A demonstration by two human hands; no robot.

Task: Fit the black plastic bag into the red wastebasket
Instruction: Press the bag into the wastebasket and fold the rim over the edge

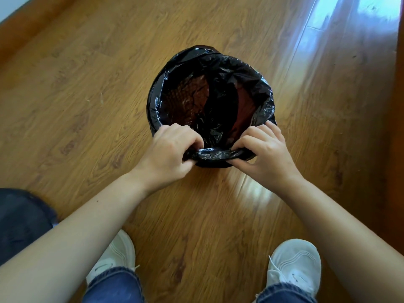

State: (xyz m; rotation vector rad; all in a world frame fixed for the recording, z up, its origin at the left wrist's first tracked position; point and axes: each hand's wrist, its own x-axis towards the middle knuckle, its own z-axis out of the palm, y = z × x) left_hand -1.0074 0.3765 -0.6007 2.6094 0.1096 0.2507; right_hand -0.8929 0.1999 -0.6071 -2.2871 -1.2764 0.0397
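Nearest the camera, two white shoes stand on the wood floor (76, 101), the left shoe (119, 252) partly hidden behind a bare forearm, the right shoe (295, 263) in plain sight. Blue jeans cuffs (113, 285) cover the tops of both. A darker patch of denim sits at the left edge.

Both bare forearms reach forward from the lower corners and meet at the near rim of the basket (185, 95). The left hand (172, 149) has its grip closed on the bag (240, 84), fingers curled over the top of the rolled edge and thumb tucked under it. The right hand (266, 152) mirrors it just beside, its grip pinched shut on the same rolled edge, thumb below and fingers on top. Between the two hands a short length of bunched black plastic stretches along the near rim.

The bag lies inside the basket, its mouth folded outward over the rim all the way round, crinkled and glossy. It covers the outside of the basket, so the red shows only dimly through the thin plastic inside, where a mesh pattern is faintly visible. A loose fold of bag hangs down the middle of the interior.

Beyond the basket the floor runs on, with bright window glare at the upper right and a strip of pale wall at the upper left corner.
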